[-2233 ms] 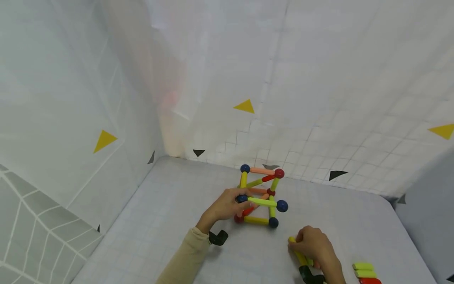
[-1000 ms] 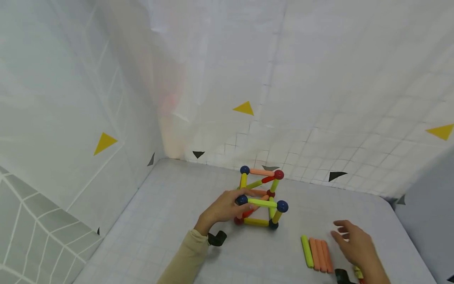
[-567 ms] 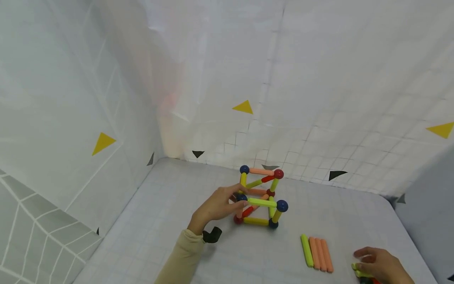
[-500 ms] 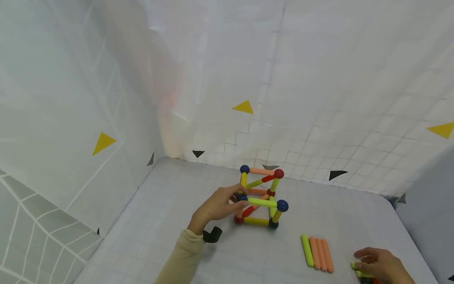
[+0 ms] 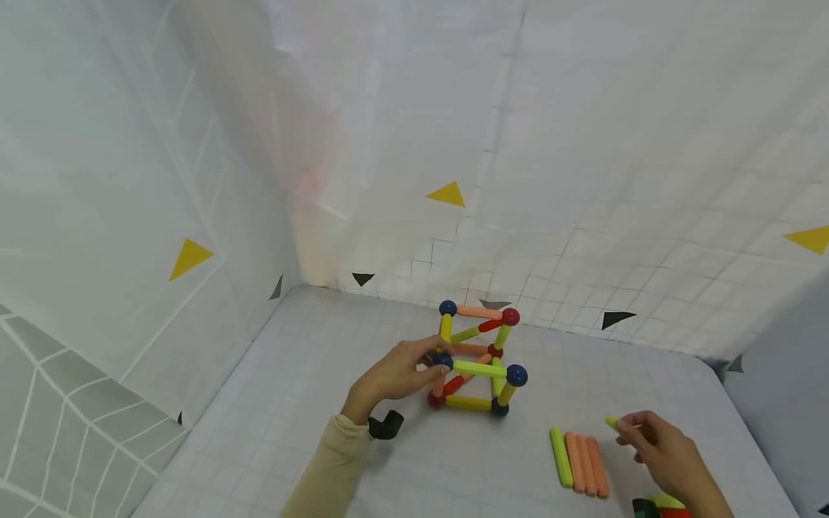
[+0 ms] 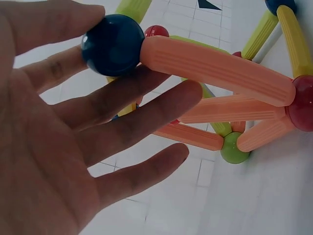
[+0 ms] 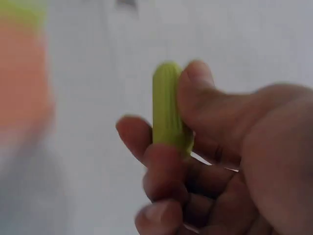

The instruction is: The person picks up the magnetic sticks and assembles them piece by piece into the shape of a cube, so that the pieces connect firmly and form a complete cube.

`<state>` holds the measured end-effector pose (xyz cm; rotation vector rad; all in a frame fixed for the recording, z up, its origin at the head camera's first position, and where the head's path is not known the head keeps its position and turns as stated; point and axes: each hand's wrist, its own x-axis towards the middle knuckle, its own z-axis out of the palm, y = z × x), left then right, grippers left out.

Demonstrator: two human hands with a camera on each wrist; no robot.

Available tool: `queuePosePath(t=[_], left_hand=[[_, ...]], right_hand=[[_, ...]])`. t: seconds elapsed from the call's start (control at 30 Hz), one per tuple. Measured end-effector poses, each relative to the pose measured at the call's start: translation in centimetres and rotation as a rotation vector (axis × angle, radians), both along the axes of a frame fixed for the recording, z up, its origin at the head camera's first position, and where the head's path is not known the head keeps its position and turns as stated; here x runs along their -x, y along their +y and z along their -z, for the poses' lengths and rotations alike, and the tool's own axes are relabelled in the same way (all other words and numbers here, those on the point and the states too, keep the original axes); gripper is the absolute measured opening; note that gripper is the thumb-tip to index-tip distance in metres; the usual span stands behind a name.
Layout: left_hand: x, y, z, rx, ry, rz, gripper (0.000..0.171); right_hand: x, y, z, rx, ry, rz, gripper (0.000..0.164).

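Note:
A frame of magnetic rods and balls stands on the white table, with yellow, lime, orange and red rods joined by blue, red and green balls. My left hand pinches a blue ball at the frame's near left upper corner, thumb on one side and index finger on the other. An orange rod runs from that ball to a red ball. Off to the right, my right hand holds a short lime rod between thumb and fingers, above the table and apart from the frame.
One long lime rod and several orange rods lie side by side between the frame and my right hand. A short red rod and a lime one lie partly hidden by my right wrist. White sheet walls enclose the table's back and sides.
My right hand has gone to the short rods at the lower right, picked up a lime one and come back up and left. A yellow upright now stands at the frame's near right corner.

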<state>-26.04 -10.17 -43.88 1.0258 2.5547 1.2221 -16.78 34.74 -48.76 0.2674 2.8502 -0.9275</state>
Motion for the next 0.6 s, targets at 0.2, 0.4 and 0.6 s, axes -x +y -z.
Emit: queuePosePath(t=[0.2,0.4,0.6], left_hand=[[0.1,0.0,0.2,-0.014,0.013,-0.001,0.027],[0.1,0.0,0.2,-0.024,0.027,0.009,0.030],[0.1,0.0,0.3,-0.041,0.040,0.015,0.030]], right_hand=[[0.9,-10.6,-1.5,0.463,-0.021,-0.321,0.040],[1.6,-19.4,0.3,0.766,-0.010,-0.332,0.037],[2.2,-24.3,1.2,0.805,0.159,-0.074,0.029]])
